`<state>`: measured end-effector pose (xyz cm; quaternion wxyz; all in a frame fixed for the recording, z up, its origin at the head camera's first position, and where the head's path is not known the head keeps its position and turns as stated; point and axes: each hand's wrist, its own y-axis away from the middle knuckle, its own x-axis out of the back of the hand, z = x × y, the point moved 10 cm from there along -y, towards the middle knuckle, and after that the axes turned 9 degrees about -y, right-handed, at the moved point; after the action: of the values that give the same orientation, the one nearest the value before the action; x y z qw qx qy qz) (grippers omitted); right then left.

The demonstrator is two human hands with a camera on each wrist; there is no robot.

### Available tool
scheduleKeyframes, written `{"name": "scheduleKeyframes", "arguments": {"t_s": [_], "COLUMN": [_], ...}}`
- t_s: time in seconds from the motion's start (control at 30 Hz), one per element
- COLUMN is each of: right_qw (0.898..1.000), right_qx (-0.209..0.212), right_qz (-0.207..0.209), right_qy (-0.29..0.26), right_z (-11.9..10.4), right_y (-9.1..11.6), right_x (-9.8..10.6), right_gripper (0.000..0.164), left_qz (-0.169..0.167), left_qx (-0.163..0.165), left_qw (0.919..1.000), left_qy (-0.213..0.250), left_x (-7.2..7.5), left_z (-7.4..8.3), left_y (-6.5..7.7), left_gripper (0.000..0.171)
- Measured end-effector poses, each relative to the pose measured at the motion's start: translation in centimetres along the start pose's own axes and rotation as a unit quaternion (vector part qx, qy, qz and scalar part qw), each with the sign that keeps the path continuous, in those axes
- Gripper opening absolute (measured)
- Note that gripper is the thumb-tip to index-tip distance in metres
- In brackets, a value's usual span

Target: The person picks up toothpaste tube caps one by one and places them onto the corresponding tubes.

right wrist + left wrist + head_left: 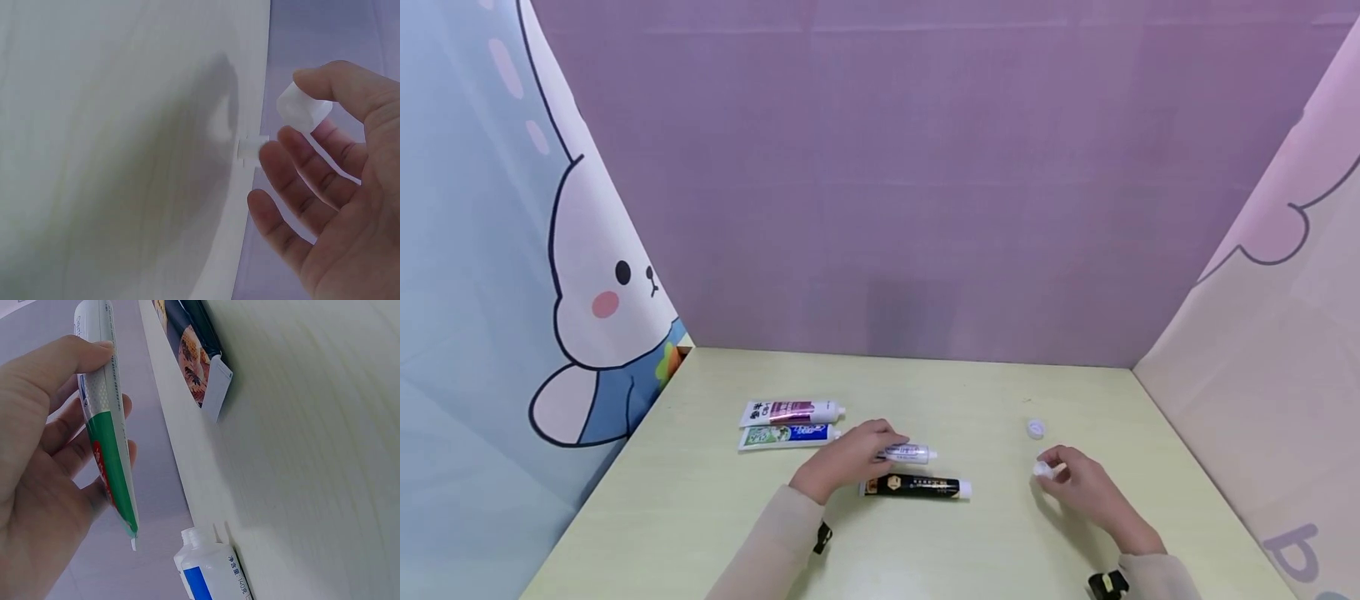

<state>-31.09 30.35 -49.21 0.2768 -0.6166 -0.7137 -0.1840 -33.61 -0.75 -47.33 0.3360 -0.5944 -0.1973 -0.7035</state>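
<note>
My left hand [856, 454] grips a white and green toothpaste tube [107, 419] between thumb and fingers, a little above the table. Its narrow tip points right in the head view. Just in front of that hand lies a black toothpaste tube [917, 487] with a white cap. At the right, my right hand [1084, 487] pinches a small white cap [303, 107] between thumb and fingers, its other fingers loosely bent. A second white cap [1036, 429] lies on the table beyond the right hand.
Left of the left hand, a white and purple toothpaste tube [790, 412] and a white, blue and green one [786, 436] lie side by side, nozzles to the right. The pale wooden table [970, 550] meets a purple backdrop [910, 208] and printed side cloths.
</note>
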Motion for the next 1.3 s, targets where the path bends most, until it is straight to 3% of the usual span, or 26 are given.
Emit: {"name": "scheduleKeyframes", "arguments": {"t_s": [0.6,0.77,1.03,1.3], "right_qw": [0.992,0.99,0.978,0.979], "right_qx": [0.121,0.137,0.207,0.193], "right_qz": [-0.028,-0.03,-0.016,-0.037], "right_qy": [-0.029,-0.03,-0.032,-0.048], "right_z": [-4.8,-5.8,-7.7,-8.5], "right_y": [-1.3,-1.7,-2.2,-3.2], "right_x": [-3.6,-4.7,-6.3,-8.1], "right_gripper": [0.025,0.024,0.026,0.026], "left_qz": [0.014,0.015,0.013,0.001], "left_qx": [-0.018,-0.016,-0.017,-0.005], "left_qw": [0.9997,0.9997,0.9998,1.0], "left_qy": [-0.011,-0.008,-0.005,0.0], "left_x": [0.1,0.2,0.0,-0.4], "left_z": [0.7,0.8,0.9,0.7], "left_y": [-0.2,-0.2,-0.4,-0.6], "left_gripper": [0.04,0.041,0.041,0.041]}}
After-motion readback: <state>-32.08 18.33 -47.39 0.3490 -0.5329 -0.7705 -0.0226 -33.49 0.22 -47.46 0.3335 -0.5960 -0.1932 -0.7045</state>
